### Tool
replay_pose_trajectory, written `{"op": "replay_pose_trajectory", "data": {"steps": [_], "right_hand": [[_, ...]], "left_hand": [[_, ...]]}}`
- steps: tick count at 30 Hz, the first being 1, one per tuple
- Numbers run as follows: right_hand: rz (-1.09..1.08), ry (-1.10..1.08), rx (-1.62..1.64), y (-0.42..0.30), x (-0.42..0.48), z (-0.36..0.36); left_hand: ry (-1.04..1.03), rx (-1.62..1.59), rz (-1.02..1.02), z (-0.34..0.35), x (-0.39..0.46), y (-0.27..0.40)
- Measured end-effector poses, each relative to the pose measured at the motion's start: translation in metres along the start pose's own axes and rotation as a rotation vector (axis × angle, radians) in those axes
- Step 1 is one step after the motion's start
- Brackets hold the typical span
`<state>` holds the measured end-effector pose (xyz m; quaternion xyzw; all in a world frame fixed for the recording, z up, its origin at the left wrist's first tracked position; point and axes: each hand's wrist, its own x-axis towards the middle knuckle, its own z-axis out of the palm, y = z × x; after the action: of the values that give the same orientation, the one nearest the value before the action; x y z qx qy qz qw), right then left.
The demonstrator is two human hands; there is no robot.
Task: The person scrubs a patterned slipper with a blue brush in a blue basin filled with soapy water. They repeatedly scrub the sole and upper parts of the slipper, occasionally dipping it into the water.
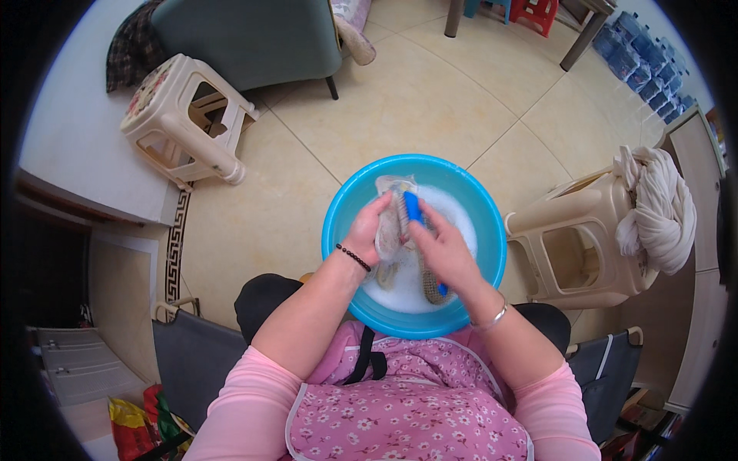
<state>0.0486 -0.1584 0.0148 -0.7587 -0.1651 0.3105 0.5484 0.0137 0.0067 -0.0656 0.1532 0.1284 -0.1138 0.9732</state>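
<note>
A round blue plastic basin (497, 248) with foamy water (403, 294) stands before me. Over it my left hand (366, 227) holds a pale, wet shoe (389, 230), its sole edge turned up; blur hides its details. My right hand (444, 248) grips a blue-handled scrubbing brush (411, 206), its bristles against the shoe. A darker, textured shoe (433, 286) with a blue patch lies in the suds under my right hand. Another pale item (385, 275) lies partly in the foam below my left hand; I cannot tell what it is.
A beige plastic stool (190, 124) stands at the upper left by a green armchair (248, 43). To the right, another beige stool (568, 253) bears a bundled white cloth (663, 213). Stacked water bottles (646, 63) stand at the upper right.
</note>
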Motion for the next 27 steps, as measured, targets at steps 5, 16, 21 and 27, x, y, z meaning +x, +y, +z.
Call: {"op": "replay_pose_trajectory", "data": {"steps": [5, 16, 21, 27], "right_hand": [[-0.190, 0.020, -0.408, 0.002, -0.026, 0.028], [-0.150, 0.046, -0.367, 0.008, -0.029, 0.025], [-0.138, 0.164, -0.284, 0.012, 0.003, 0.015], [-0.155, 0.047, -0.390, 0.004, -0.037, 0.035]], "left_hand": [[-0.071, -0.052, 0.049, 0.004, -0.006, 0.000], [0.022, 0.023, 0.078, 0.018, -0.001, -0.007], [0.072, -0.018, 0.039, 0.024, 0.000, -0.023], [-0.229, -0.146, 0.020, -0.007, 0.005, -0.006]]}}
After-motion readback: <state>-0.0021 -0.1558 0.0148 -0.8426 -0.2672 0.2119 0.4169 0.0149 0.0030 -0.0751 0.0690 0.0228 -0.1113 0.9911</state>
